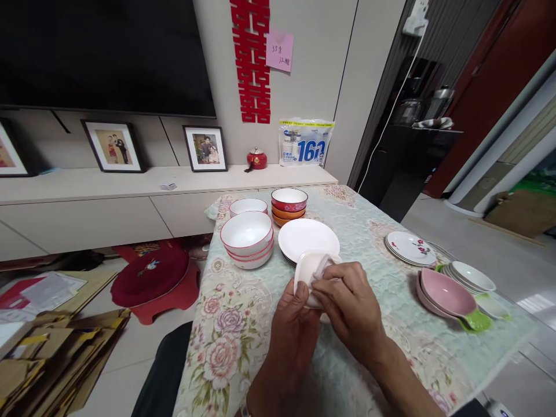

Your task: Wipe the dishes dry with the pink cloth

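My left hand (pixel 293 313) grips a small white dish (pixel 306 267) by its lower left edge, thumb on the upper face. Bunched in the fingers of my right hand (pixel 351 298) is a pale cloth (pixel 324 266), pressed against the dish. Just behind the dish, a stack of white plates (pixel 306 234) rests on the table. To the left of it stand white bowls with red rims (pixel 247 234), stacked. Red and orange bowls (pixel 289 202) are piled farther back. My right palm and part of the dish are hidden.
A floral tablecloth (pixel 234 324) covers the table. On the right lie flower-patterned plates (pixel 410 248), pink bowls (pixel 447 292) and white dishes (pixel 471 275). A red stool (pixel 150 275) and flattened cardboard (pixel 73 353) are on the left floor. A low cabinet (pixel 182 197) runs behind.
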Available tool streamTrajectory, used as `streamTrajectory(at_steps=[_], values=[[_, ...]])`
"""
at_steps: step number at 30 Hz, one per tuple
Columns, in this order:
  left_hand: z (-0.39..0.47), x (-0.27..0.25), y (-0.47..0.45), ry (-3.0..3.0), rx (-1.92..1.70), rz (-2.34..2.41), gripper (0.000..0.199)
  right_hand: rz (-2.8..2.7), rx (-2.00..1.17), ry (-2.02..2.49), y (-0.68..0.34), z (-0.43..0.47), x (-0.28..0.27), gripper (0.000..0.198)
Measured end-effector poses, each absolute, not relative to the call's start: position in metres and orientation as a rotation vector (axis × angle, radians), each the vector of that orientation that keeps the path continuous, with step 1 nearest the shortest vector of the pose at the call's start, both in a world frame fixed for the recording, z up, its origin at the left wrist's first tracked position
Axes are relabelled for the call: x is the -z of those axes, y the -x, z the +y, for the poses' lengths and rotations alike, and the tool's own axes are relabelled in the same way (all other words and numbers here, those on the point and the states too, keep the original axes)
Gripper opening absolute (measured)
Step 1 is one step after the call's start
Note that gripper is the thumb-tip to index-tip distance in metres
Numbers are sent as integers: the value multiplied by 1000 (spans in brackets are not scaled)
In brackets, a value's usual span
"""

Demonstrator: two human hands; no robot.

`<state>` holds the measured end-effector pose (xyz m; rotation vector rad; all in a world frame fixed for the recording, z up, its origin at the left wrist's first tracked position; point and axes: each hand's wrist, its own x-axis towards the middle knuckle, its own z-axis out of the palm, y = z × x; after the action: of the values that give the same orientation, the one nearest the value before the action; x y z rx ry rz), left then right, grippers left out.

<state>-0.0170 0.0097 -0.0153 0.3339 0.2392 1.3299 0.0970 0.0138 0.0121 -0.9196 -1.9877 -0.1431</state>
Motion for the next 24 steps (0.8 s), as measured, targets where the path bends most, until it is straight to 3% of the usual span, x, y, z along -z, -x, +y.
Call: streamTrajectory(at_steps=[7, 16, 24], values=[[11, 16, 15, -302, -1366, 255, 43, -1691, -58, 1106, -112, 25, -10, 7], [-2, 9, 11, -515, -1322, 319, 31, -1897, 11, 1027, -108, 6, -28, 12], [4, 13, 13, -465, -1317, 276, 31, -1395, -506, 1187, -134, 31, -16, 16]])
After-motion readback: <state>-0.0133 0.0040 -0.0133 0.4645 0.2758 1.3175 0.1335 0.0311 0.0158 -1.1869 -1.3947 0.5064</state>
